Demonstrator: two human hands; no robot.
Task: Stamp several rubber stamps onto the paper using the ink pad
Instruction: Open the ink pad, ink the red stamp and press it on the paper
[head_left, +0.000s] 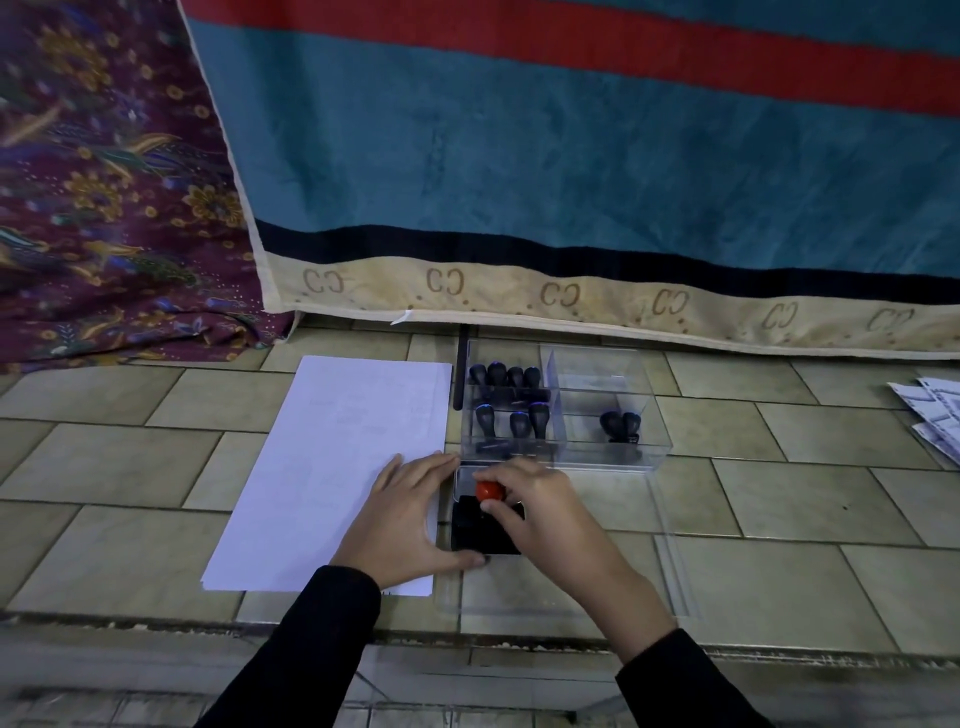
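Observation:
A white sheet of paper lies on the tiled surface, left of centre. To its right sits a black ink pad inside a clear lid. My right hand grips a stamp with a red knob and holds it down on the pad. My left hand lies flat across the paper's right edge, its thumb touching the pad's front left corner. Behind the pad, a clear plastic box holds several black-handled stamps in its left compartments and two more stamps on the right.
A teal, red and beige blanket hangs down behind the box, beside a purple patterned cloth. Printed papers lie at the far right. The tiled surface ends in a front edge near my forearms.

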